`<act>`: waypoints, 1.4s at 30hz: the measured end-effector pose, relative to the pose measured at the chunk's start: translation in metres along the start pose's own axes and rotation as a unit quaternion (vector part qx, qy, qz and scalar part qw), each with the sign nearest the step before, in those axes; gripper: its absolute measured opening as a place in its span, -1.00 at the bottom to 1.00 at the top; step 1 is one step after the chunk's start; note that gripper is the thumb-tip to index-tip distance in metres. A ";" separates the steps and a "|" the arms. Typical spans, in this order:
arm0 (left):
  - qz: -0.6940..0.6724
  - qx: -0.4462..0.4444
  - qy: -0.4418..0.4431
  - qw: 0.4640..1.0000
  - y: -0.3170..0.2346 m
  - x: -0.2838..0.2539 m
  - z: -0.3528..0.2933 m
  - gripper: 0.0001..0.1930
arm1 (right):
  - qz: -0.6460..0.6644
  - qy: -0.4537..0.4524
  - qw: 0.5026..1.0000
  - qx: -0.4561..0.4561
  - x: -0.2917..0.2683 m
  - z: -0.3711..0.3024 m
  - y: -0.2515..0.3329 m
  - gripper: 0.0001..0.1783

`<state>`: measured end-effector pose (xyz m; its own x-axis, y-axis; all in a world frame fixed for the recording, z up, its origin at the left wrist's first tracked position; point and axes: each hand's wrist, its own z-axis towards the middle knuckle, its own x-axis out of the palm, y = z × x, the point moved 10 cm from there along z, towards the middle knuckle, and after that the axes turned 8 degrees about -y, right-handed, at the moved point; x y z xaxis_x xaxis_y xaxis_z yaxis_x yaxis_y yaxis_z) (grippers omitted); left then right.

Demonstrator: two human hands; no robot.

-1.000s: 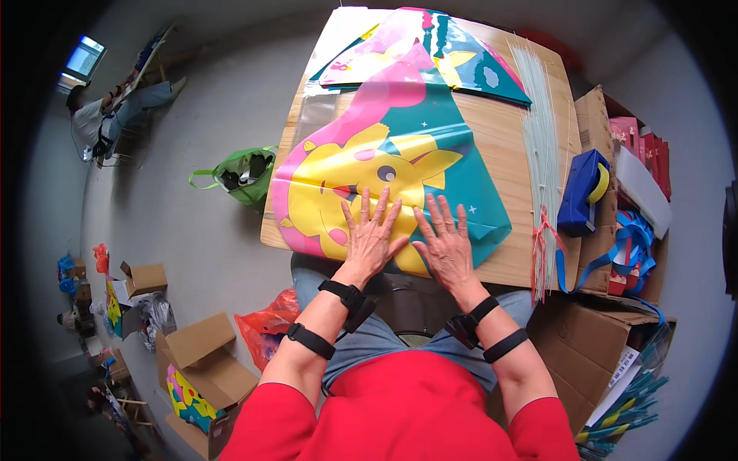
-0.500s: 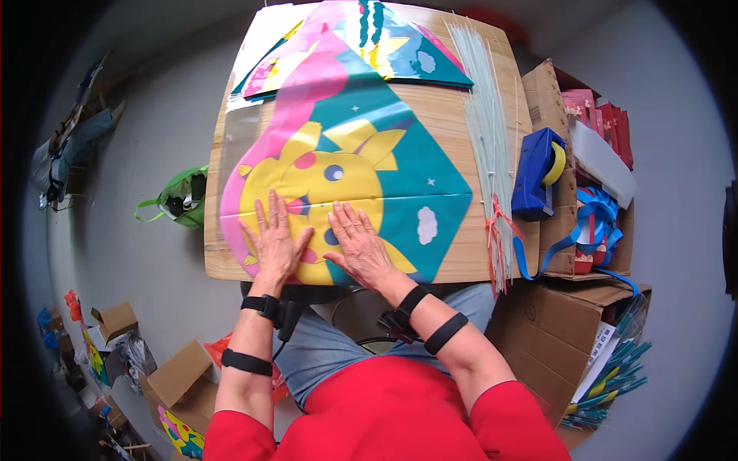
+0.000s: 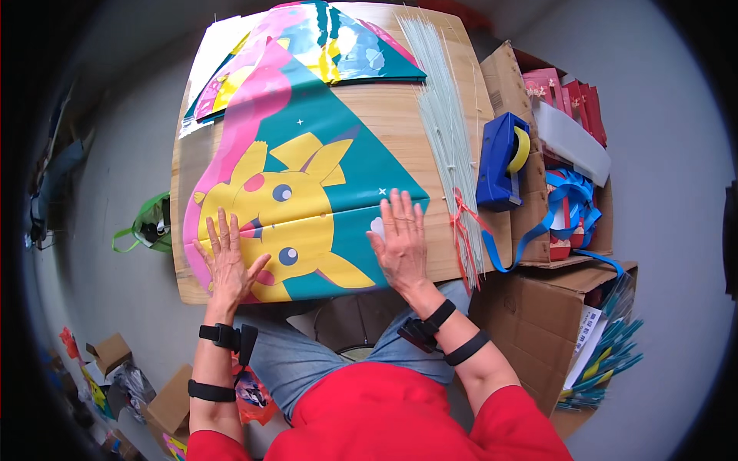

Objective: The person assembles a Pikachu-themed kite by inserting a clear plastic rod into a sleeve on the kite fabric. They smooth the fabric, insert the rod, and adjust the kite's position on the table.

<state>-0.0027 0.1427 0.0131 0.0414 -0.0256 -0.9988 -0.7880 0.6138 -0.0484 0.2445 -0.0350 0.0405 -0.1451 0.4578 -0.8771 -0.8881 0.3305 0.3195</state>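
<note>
A large printed sheet [image 3: 307, 180] in teal, pink and yellow, with a yellow cartoon character on it, lies spread over the near part of the wooden table. A crease crosses it from side to side. My left hand [image 3: 228, 261] rests flat on its lower left, fingers spread over the yellow figure. Toward the sheet's right corner lies my right hand [image 3: 403, 250], palm down with the fingers stretched out, covering part of a pale cloud. Neither hand holds anything. The sheet's far tip reaches a stack of glossy printed sheets [image 3: 369, 58].
Right of the sheet lies a bundle of thin pale rods [image 3: 450, 131] tied with red string [image 3: 461, 223]. A blue tape dispenser [image 3: 500, 165] stands at the wooden table's [image 3: 384, 115] right edge. Cardboard boxes [image 3: 530, 330] stand beyond, with blue ribbon [image 3: 573, 203]. A green bag [image 3: 146, 227] is at left.
My right hand has slid right across the sheet, away from my left hand, which stays on the yellow figure. The whole view has shifted, so the table appears further left.
</note>
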 end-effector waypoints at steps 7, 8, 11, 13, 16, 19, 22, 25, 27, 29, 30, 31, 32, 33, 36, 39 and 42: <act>-0.049 0.053 0.002 0.997 -0.048 0.017 -0.002 -0.05 | 0.012 0.078 0.997 0.006 0.050 0.006 -0.019 -0.17; -0.058 0.053 0.009 0.997 -0.048 0.020 -0.002 -0.07 | 0.023 0.081 0.996 0.016 0.047 -0.002 -0.033 -0.16; -0.060 0.071 -0.002 0.996 -0.050 0.021 -0.002 -0.05 | 0.040 0.083 0.995 0.040 0.039 -0.015 -0.055 -0.13; -0.062 0.069 -0.002 0.996 -0.047 0.023 -0.001 -0.03 | 0.032 0.081 0.995 0.048 0.042 -0.013 -0.051 -0.14; -0.084 0.069 -0.016 0.994 -0.045 0.022 0.000 -0.02 | 0.038 0.045 0.997 0.040 0.035 -0.010 -0.051 -0.15; -0.110 0.070 -0.047 0.990 -0.046 0.014 0.000 -0.03 | 0.030 0.001 0.999 0.020 0.013 -0.009 -0.040 -0.17; -0.088 0.071 -0.086 0.990 -0.047 0.007 -0.009 -0.04 | 0.020 -0.003 0.998 -0.066 0.005 -0.005 0.018 -0.20; -0.063 0.024 -0.100 0.993 -0.045 0.006 -0.017 -0.04 | 0.149 0.044 0.975 -0.157 0.028 -0.008 0.106 -0.23; -0.028 -0.040 -0.101 0.994 -0.035 0.015 -0.031 -0.01 | 0.203 0.108 0.954 -0.190 0.055 -0.013 0.138 -0.22; -0.048 -0.046 -0.019 0.998 -0.034 0.034 -0.031 0.05 | 0.245 0.166 0.937 -0.188 0.088 -0.019 0.146 -0.21; -0.065 -0.050 -0.026 0.996 -0.033 0.031 -0.031 0.06 | 0.197 0.184 0.932 -0.241 0.095 -0.015 0.135 -0.22; -0.085 -0.053 -0.031 0.994 -0.035 0.030 -0.033 0.08 | 0.080 0.159 0.948 -0.263 0.091 -0.004 0.115 -0.25; -0.086 -0.057 -0.025 0.994 -0.036 0.028 -0.033 0.09 | 0.085 0.170 0.954 -0.231 0.087 0.008 0.093 -0.26; -0.088 -0.056 -0.020 0.994 -0.037 0.026 -0.032 0.10 | 0.077 0.162 0.958 -0.226 0.084 0.015 0.077 -0.26; -0.098 -0.063 -0.013 0.993 -0.037 0.025 -0.033 0.11 | 0.040 0.137 0.979 -0.143 0.075 0.040 0.049 -0.23; -0.105 -0.073 -0.008 0.992 -0.030 0.026 -0.036 0.09 | 0.062 0.110 0.974 -0.186 0.065 0.046 0.098 -0.20; -0.059 -0.054 0.027 0.996 -0.038 0.032 -0.034 0.08 | 0.215 0.191 0.916 -0.279 0.100 0.011 0.187 -0.17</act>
<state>0.0080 0.0920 -0.0173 0.1059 -0.1369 -0.9849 -0.8412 0.5158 -0.1621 0.0683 0.0814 0.0166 -0.5804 0.0900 -0.8093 -0.7829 -0.3352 0.5242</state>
